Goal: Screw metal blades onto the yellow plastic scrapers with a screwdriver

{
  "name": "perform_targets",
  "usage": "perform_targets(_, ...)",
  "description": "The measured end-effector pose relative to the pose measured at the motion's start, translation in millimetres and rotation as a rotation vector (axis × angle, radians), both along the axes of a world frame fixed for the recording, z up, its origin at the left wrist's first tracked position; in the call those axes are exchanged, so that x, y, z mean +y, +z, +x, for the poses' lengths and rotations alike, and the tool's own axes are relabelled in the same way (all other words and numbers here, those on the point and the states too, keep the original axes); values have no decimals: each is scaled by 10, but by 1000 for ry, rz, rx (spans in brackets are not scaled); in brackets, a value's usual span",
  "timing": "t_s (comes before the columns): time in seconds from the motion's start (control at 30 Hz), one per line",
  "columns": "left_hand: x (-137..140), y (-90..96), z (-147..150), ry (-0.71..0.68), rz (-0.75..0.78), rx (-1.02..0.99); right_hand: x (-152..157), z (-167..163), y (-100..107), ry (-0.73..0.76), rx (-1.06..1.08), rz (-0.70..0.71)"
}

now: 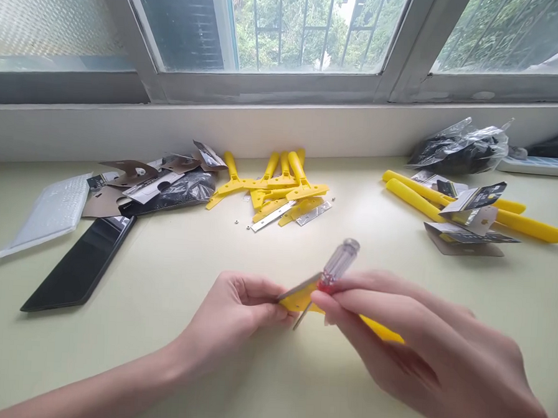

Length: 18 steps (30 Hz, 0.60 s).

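My left hand point(241, 307) pinches one end of a yellow scraper's head point(297, 302), which has a metal blade along its upper edge. In my right hand point(422, 341) is a screwdriver point(340, 261) with a clear handle and red collar, held between thumb and fingers. Its shaft points down and left, in front of the scraper head; whether the tip touches anything I cannot tell. The scraper's yellow handle runs right, partly hidden behind my right fingers. Farther back lies a heap of yellow scraper heads point(303, 188) with a loose metal blade point(273, 216).
Small nuts point(236, 222) lie before the heap. At right are long yellow handles point(413, 200) under cardboard labels point(469, 239). A black phone point(82, 267), a bubble-wrap pouch point(54, 210) and torn packaging point(172, 191) occupy the left. A plastic bag point(464, 147) sits against the wall.
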State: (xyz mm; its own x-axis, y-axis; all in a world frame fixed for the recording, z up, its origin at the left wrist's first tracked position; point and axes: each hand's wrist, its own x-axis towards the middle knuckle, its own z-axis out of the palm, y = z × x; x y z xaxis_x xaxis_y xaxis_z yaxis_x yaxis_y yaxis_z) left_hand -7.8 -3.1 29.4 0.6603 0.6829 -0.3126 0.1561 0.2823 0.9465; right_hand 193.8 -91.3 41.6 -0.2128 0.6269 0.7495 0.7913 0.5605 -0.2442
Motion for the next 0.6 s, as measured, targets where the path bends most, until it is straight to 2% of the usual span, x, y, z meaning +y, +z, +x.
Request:
perform_targets(0.1,13,-1,21,-9,-49,-16,154,-4,-107,46,132,-52)
perform_targets(0.13,25,0,29,-9,-86,-27,223,-1,-150,41,115,-86)
perform_targets(0.27,71,19,51,47,-181,10,480,58,-268,-57,-269,-313)
perform_targets(0.33,73,32,56,70,-169,34,546,106,-279,-116,-320,-378)
perform_targets(0.4,49,33,63,84,-101,40,570,165,-272,-169,-183,-379)
perform_targets(0.5,-45,23,86,114,85,68,563,267,-257,-225,98,-283)
perform_targets(0.53,-96,28,94,142,169,91,559,294,-257,-273,132,-259)
perform_targets(0.6,-234,72,101,186,339,126,555,315,-267,-398,63,-265)
